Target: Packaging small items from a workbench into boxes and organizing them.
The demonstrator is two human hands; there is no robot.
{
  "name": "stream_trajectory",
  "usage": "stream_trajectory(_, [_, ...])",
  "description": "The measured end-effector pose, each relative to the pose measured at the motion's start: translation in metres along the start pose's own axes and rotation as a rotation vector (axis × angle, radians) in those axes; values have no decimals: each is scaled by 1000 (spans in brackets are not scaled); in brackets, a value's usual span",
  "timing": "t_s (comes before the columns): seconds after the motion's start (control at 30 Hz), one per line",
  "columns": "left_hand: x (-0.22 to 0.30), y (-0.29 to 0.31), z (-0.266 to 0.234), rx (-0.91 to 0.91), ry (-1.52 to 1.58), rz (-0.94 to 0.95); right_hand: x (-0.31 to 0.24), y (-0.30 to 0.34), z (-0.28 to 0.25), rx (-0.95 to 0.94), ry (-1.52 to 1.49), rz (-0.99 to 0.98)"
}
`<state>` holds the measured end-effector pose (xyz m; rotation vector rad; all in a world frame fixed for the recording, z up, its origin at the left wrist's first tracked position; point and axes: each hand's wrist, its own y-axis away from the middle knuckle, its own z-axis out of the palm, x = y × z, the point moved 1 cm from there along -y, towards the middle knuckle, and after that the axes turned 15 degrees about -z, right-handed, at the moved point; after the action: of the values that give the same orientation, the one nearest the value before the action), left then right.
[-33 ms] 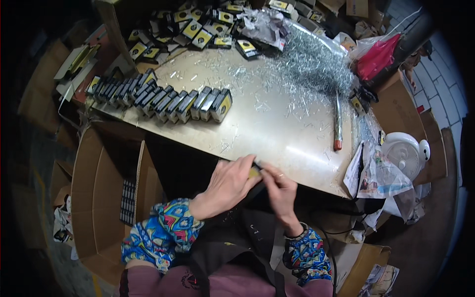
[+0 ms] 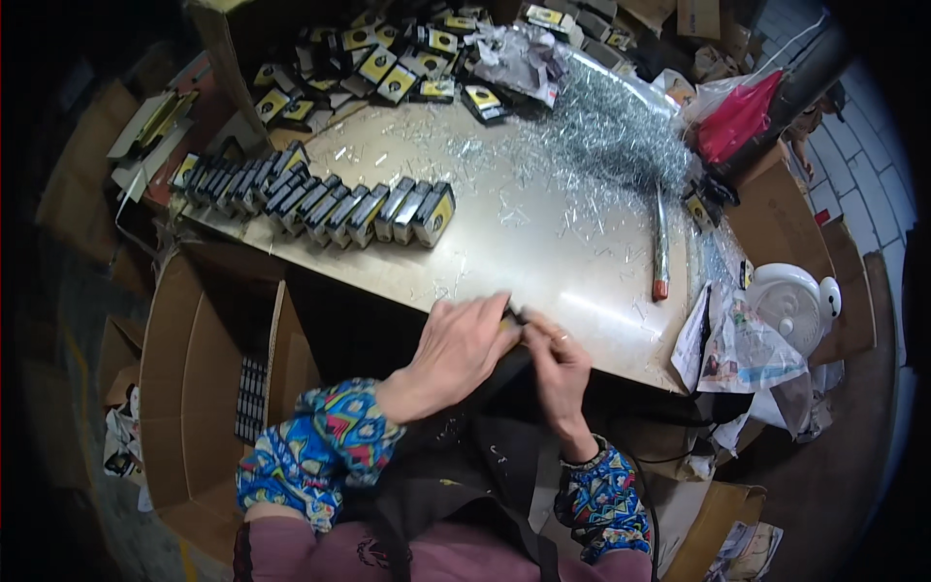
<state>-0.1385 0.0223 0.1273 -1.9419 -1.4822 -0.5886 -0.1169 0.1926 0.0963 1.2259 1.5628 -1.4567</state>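
At the front edge of the table, both my hands meet around a small black-and-yellow box [image 2: 508, 318], mostly covered by my fingers. My left hand [image 2: 456, 347] is closed over its left side, the back of the hand facing up. On the other end, the fingers of my right hand [image 2: 557, 367] are pinched together. Beyond my left hand stands a long row of similar small boxes [image 2: 369, 209], upright and leaning against each other. Many small clear pieces [image 2: 519, 199] lie scattered over the table [image 2: 504, 257].
A heap of black-and-yellow boxes [image 2: 388, 68] lies at the back, beside a large pile of clear pieces [image 2: 616, 126]. A rod with a reddish end [image 2: 661, 247] lies at the right, near a white fan [image 2: 790, 306]. An open carton [image 2: 199, 388] at lower left holds stacked packs [image 2: 252, 398].
My right hand has shifted slightly to the right and toward me. The box between my hands shows less of its yellow face.
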Motion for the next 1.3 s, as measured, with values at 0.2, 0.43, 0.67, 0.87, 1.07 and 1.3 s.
stream_trajectory(0.2, [-28,-97,-35,220,-545,70,30,-82,-8,-29,426,-357])
stream_trajectory(0.43, [-104,-232,-64,72,-601,134,94,-206,80,-347,943,-647])
stream_trajectory(0.67, [-144,-367,-16,-48,-728,185,84,-188,44,-605,978,-627])
stream_trajectory(0.87, [-107,-398,-18,-368,-913,-25,71,-157,-56,-419,1007,-579])
stream_trajectory(1.07, [-105,-379,-24,-505,-692,-126,68,-131,-71,-573,733,-502])
stream_trajectory(1.3, [-80,-334,-54,-175,-650,-328,90,-143,-109,-270,1060,-126])
